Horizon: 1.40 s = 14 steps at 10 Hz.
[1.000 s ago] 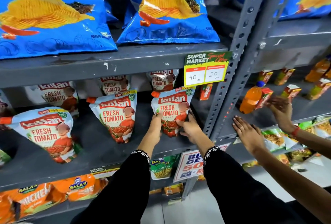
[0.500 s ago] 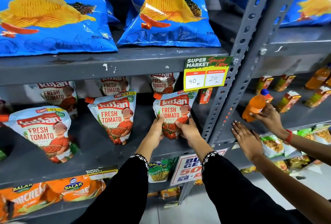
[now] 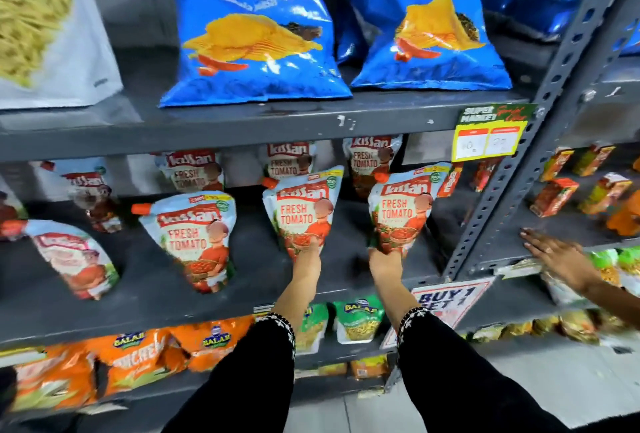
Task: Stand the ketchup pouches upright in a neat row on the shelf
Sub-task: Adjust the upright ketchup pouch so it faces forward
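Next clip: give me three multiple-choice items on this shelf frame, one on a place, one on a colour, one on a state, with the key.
1. Where do the blue chip bags stand?
A. On the shelf above the ketchup pouches
B. On the shelf below them
C. On the floor

2. What colour are the wearer's sleeves?
A. White
B. Black
C. Red

3. What are the left hand and right hand doing?
A. Both hang free
B. Both hold one pouch
C. Each grips the bottom of its own pouch

Key:
1 A: the bags sit one level over the pouches.
2 B: both forearms are in black cloth.
3 C: the left hand holds the middle pouch, the right hand the right pouch.
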Each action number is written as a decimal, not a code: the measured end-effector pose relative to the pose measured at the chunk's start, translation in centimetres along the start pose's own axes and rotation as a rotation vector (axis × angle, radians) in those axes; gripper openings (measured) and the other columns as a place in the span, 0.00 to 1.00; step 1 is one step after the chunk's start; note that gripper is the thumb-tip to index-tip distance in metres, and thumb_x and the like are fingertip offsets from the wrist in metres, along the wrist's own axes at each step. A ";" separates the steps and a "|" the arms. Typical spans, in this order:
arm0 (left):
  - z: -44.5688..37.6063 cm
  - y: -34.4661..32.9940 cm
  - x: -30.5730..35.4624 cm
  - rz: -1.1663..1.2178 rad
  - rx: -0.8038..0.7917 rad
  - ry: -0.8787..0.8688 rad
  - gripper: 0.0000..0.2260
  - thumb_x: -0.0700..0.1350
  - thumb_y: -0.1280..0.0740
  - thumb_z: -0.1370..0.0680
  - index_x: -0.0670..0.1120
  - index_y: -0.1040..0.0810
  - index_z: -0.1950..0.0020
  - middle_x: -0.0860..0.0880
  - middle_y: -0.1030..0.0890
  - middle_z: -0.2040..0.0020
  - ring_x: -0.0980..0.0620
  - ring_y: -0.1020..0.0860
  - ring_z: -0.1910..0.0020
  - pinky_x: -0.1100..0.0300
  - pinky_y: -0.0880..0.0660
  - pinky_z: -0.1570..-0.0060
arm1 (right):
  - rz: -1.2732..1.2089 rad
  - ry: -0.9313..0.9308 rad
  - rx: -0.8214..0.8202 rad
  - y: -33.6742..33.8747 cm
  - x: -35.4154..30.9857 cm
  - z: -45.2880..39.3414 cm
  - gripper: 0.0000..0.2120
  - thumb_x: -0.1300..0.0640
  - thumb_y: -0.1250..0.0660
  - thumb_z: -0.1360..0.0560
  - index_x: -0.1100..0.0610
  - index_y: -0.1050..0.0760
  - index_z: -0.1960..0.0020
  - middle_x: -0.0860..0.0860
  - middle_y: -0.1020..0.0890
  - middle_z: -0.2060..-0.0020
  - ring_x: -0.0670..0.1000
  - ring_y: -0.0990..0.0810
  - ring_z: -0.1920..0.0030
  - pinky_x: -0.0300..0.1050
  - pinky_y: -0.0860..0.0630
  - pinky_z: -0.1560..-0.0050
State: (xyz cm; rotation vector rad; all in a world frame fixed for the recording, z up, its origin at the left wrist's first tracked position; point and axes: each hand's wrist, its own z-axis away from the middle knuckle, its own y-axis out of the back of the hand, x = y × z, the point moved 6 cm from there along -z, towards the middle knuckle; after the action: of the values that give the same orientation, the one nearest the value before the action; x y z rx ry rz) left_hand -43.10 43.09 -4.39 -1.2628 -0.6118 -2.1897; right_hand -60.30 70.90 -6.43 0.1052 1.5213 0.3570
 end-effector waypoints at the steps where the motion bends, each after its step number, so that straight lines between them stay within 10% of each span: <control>1: 0.3 3.0 1.0 -0.020 0.027 0.001 0.26 0.55 0.47 0.19 0.35 0.28 0.34 0.34 0.21 0.42 0.38 0.24 0.40 0.48 0.26 0.43 | -0.089 -0.340 -0.050 -13.2 -5.5 6.7 0.28 0.57 0.41 0.21 0.65 0.46 0.25 0.59 0.37 0.26 0.61 0.36 0.27 0.53 0.38 0.26; 5: -3.4 7.0 2.9 0.010 -0.018 0.012 0.29 0.55 0.42 0.22 0.41 0.39 0.26 0.41 0.32 0.28 0.42 0.32 0.30 0.47 0.34 0.30 | -0.165 -0.317 -0.132 -22.1 -9.3 6.5 0.29 0.67 0.35 0.25 0.66 0.41 0.27 0.61 0.31 0.30 0.60 0.31 0.31 0.52 0.32 0.33; 8: -4.3 5.9 3.4 0.064 -0.104 -0.055 0.19 0.48 0.42 0.19 0.43 0.33 0.30 0.42 0.27 0.31 0.42 0.27 0.34 0.56 0.31 0.45 | -0.212 -0.262 -0.293 -23.1 -10.5 5.4 0.18 0.65 0.36 0.24 0.63 0.31 0.35 0.62 0.23 0.37 0.63 0.24 0.37 0.45 0.24 0.56; 10: -4.2 6.5 3.0 0.035 -0.088 -0.067 0.20 0.50 0.43 0.19 0.43 0.33 0.31 0.42 0.26 0.32 0.42 0.26 0.35 0.51 0.30 0.36 | -0.220 -0.262 -0.292 -23.1 -10.3 5.9 0.18 0.65 0.35 0.24 0.63 0.30 0.35 0.61 0.23 0.36 0.59 0.25 0.36 0.53 0.28 0.37; 14: -3.3 6.9 2.8 0.029 -0.107 -0.060 0.20 0.49 0.44 0.19 0.41 0.34 0.30 0.41 0.27 0.31 0.41 0.27 0.34 0.50 0.30 0.37 | -0.194 -0.272 -0.264 -23.1 -10.0 7.2 0.18 0.66 0.35 0.25 0.65 0.30 0.36 0.63 0.23 0.37 0.61 0.24 0.37 0.57 0.27 0.34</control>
State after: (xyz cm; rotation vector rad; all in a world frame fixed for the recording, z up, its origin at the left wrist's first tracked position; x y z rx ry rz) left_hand -41.91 35.24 -2.66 -1.3877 -0.5020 -2.1930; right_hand -49.51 47.31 -3.07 -0.1941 1.1935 0.3688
